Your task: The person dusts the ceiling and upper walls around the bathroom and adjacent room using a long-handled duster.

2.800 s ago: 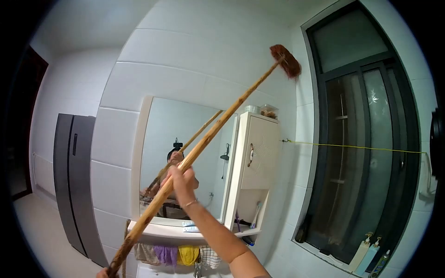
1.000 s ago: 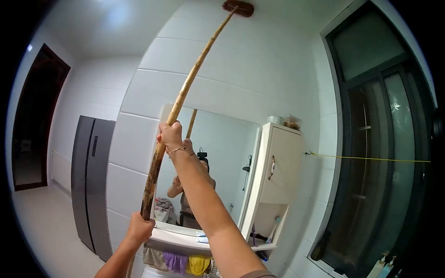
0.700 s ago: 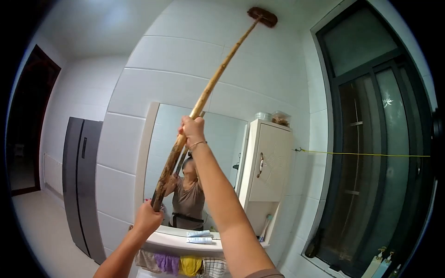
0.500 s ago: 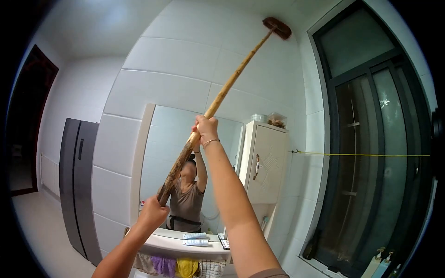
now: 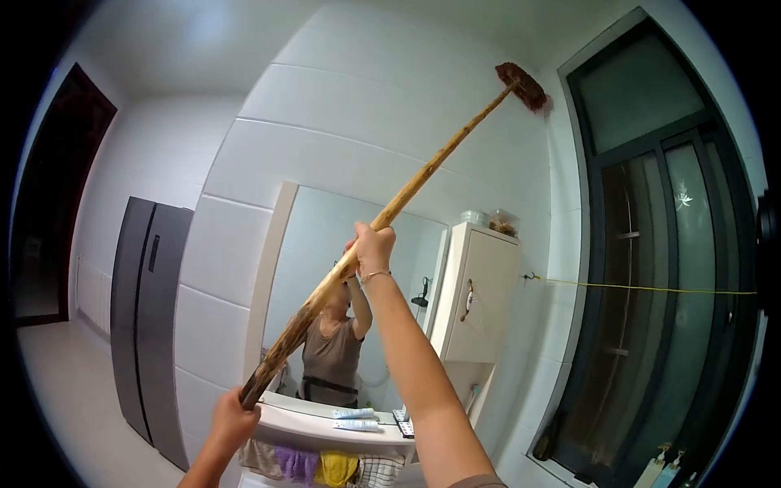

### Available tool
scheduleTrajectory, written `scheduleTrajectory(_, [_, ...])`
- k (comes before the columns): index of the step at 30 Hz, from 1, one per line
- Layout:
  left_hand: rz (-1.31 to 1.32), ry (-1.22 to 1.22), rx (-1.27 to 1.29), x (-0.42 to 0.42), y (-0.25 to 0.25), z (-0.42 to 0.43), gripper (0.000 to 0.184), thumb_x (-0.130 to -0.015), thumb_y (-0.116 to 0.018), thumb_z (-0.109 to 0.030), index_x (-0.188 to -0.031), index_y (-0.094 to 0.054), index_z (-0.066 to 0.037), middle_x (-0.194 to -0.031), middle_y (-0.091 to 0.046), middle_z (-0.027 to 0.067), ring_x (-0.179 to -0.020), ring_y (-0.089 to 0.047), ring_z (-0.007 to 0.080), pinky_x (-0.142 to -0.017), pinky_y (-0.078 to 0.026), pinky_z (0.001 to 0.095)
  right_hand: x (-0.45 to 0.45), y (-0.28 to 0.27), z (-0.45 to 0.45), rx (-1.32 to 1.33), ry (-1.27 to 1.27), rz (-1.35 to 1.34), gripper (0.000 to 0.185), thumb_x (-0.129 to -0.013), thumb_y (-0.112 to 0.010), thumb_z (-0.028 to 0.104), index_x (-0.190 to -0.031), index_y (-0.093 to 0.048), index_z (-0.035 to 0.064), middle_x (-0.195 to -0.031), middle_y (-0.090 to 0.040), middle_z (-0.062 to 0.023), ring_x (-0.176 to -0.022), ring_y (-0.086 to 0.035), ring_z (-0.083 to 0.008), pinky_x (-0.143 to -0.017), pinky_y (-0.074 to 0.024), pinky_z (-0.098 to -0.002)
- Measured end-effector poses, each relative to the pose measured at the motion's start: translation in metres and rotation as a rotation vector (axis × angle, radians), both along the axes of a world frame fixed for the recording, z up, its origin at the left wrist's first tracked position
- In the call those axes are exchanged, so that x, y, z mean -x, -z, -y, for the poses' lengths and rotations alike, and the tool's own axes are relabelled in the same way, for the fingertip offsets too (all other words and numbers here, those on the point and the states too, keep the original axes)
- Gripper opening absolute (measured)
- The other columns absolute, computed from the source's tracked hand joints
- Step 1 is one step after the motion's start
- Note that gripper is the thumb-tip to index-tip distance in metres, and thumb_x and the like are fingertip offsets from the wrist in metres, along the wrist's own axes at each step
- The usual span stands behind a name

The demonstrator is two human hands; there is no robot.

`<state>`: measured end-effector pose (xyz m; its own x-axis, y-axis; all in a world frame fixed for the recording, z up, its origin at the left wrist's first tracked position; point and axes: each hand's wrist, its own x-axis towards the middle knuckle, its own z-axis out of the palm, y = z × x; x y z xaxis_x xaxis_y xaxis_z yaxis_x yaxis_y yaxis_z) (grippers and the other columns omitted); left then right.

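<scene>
A long-handled broom (image 5: 431, 168) slants up across the view, its rough wooden pole darker at the lower end. My left hand (image 5: 234, 423) is wrapped round the bottom of the pole. Higher up, about mid-pole, my right hand (image 5: 374, 249) grips it with closed fingers, a thin bracelet at the wrist. The shaggy reddish-brown broom head (image 5: 521, 87) is against the white tiled wall (image 5: 342, 106), high up near the corner by the window. Behind the pole, a mirror (image 5: 285, 260) reflects a person in a brown top with a raised arm.
Right of the mirror hangs a white cabinet (image 5: 480, 301) with containers (image 5: 503, 221) on top. A yellow cord (image 5: 634, 286) runs across the dark-framed window (image 5: 643, 244). Tubes (image 5: 355, 424) lie on the shelf above hanging cloths (image 5: 338, 468). A grey refrigerator (image 5: 154, 317) stands left.
The broom head has moved right and down along the wall towards the window corner. My left hand has gone lower and left, my right hand slightly right and down. The view has shifted a little.
</scene>
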<state>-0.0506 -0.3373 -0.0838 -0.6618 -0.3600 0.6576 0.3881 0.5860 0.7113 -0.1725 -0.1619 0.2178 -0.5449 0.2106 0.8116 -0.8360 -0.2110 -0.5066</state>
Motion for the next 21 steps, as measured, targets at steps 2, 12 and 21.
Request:
scheduleTrajectory(2, [0.004,0.005,-0.049,-0.01,0.026,0.022,0.017,-0.068,-0.06,-0.01,-0.081,-0.059,0.0,-0.068,-0.059,0.021,-0.069,-0.059,0.0393,-0.063,-0.046,0.0409,-0.014,0.014,0.023,-0.014,-0.001,0.006,0.018,-0.075,-0.056,0.007,-0.081,-0.041,-0.0009,-0.06,-0.048,-0.0091,-0.043,-0.053,-0.0186,-0.036,-0.0432,-0.0319])
scheduleTrajectory(12, [0.035,-0.12,-0.15,-0.087,0.116,0.102,0.013,-0.063,-0.058,-0.004,-0.065,-0.047,0.001,-0.052,-0.043,0.0079,-0.05,-0.04,0.0163,-0.049,-0.037,0.0335,-0.054,0.075,0.154,-0.116,-0.261,-0.006,0.023,-0.077,-0.057,0.003,-0.091,-0.04,-0.0038,-0.065,-0.05,-0.0105,-0.039,-0.052,-0.0182,-0.035,-0.0429,-0.0293])
scheduleTrajectory(21, [0.121,-0.115,-0.321,-0.142,0.162,0.117,0.013,-0.073,-0.057,-0.011,-0.078,-0.058,0.002,-0.059,-0.054,0.0111,-0.056,-0.048,0.0174,-0.052,-0.04,0.037,-0.098,0.109,0.249,-0.3,-0.49,-0.015,0.029,-0.077,-0.057,0.003,-0.093,-0.035,-0.0054,-0.067,-0.049,-0.0098,-0.037,-0.052,-0.0174,-0.035,-0.0442,-0.0281])
